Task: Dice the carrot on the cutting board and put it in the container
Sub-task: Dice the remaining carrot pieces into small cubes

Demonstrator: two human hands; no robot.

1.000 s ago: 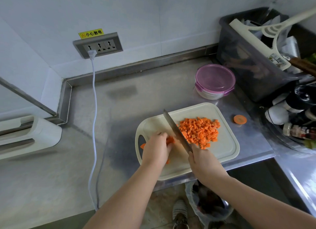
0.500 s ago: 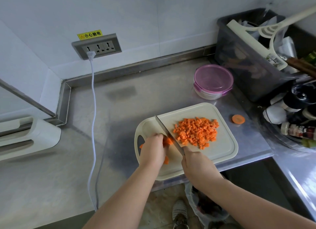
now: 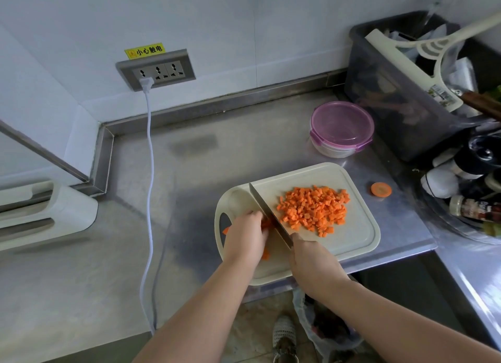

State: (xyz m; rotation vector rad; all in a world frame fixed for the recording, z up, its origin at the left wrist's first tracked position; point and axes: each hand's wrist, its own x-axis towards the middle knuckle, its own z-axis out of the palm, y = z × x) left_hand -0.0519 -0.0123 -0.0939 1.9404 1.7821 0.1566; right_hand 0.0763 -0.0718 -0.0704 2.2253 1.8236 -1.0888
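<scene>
Carrot cubes (image 3: 314,210), small and orange, lie heaped over the middle and the two o'clock part of the cream plastic cutting board (image 3: 360,238), which sits at the near edge of the brushed steel counter (image 3: 189,178). Our left hand (image 3: 245,239) is at the board's nine o'clock side, fingers curled down over a few uncut orange carrot strips (image 3: 266,224) and holding them to the board; the hand hides most of them. Our right hand (image 3: 311,259), at the board's six o'clock edge, is wrapped round the handle of the steel-bladed kitchen knife (image 3: 267,212), and the handle itself is lost inside the fist. The blade points toward eleven o'clock, with our left knuckles just beside one flat and the carrot cubes along the other. We cannot tell whether its edge touches the board

At one o'clock from the board, apart from it, the round clear container with the pink clip-on lid (image 3: 341,126) stands on the counter with its lid on. A round orange carrot slice (image 3: 381,189) lies on the counter at the board's three o'clock, just off its rim. A dark grey plastic bin (image 3: 393,110) stands at two o'clock from the container
</scene>
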